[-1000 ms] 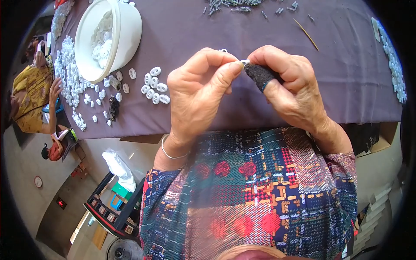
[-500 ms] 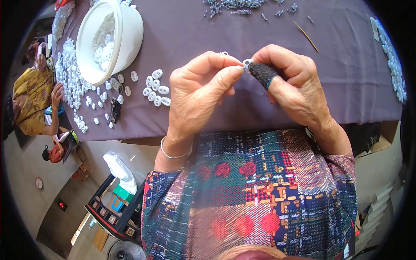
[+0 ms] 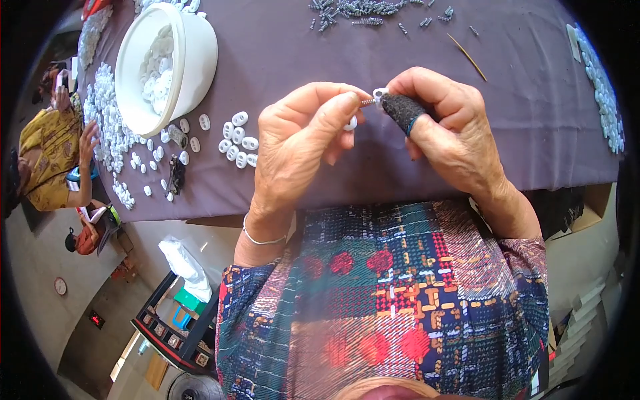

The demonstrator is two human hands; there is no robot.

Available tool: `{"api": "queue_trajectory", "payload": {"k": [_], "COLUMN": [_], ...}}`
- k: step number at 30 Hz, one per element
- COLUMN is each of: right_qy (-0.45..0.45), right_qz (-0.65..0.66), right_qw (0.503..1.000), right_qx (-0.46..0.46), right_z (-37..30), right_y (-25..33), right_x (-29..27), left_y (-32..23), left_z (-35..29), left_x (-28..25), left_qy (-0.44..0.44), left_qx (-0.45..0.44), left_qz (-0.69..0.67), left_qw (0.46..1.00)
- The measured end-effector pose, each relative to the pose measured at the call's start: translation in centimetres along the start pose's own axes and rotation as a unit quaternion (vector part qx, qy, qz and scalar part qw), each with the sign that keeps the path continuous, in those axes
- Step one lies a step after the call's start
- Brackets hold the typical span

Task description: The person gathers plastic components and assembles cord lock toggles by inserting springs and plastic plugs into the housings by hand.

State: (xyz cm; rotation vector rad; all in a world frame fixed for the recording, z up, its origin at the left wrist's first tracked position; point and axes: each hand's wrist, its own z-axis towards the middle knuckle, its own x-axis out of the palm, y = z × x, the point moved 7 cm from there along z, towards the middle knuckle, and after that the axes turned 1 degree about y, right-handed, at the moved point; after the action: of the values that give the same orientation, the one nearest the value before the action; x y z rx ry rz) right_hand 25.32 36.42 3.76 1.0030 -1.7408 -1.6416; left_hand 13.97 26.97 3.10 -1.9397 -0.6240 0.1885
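Note:
My left hand (image 3: 300,130) pinches a small metal spring (image 3: 367,102) between thumb and forefinger. Below that pinch, a white oval piece (image 3: 351,124) shows among its curled fingers. Facing it, my right hand (image 3: 447,120) grips a white two-hole piece (image 3: 380,93), like the body of a cord lock. A black cloth sleeve (image 3: 403,113) covers the right thumb. The spring's right end meets the white piece; whether it sits inside is hidden by the thumb. Left of my left hand lies a small group of white two-hole ovals (image 3: 238,139).
A white tub (image 3: 200,63) of white pieces stands at the left, beside heaps of small white parts (image 3: 107,130). Springs (image 3: 363,8) are scattered at the far edge, near a thin stick (image 3: 468,57). Another person (image 3: 50,150) sits at far left.
My left thumb and fingertips have drawn back slightly left, exposing the spring between the hands. The white oval in my left fingers has come into sight. My right hand has barely moved.

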Motion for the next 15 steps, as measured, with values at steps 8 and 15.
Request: {"api": "queue_trajectory", "payload": {"k": [8,15], "right_qy": [0.020,0.020], "right_qz": [0.010,-0.004], "right_qw": [1.000,1.000], "right_qx": [0.014,-0.014], "right_z": [-0.1,-0.2], "right_y": [-0.1,0.4], "right_x": [0.3,0.2], "left_y": [0.6,1.4], "left_z": [-0.3,-0.9], "left_x": [-1.3,-1.0], "left_qy": [-0.023,-0.024], "left_qx": [0.017,-0.012], "left_qz": [-0.083,-0.132], "left_qw": [0.996,0.991]}}
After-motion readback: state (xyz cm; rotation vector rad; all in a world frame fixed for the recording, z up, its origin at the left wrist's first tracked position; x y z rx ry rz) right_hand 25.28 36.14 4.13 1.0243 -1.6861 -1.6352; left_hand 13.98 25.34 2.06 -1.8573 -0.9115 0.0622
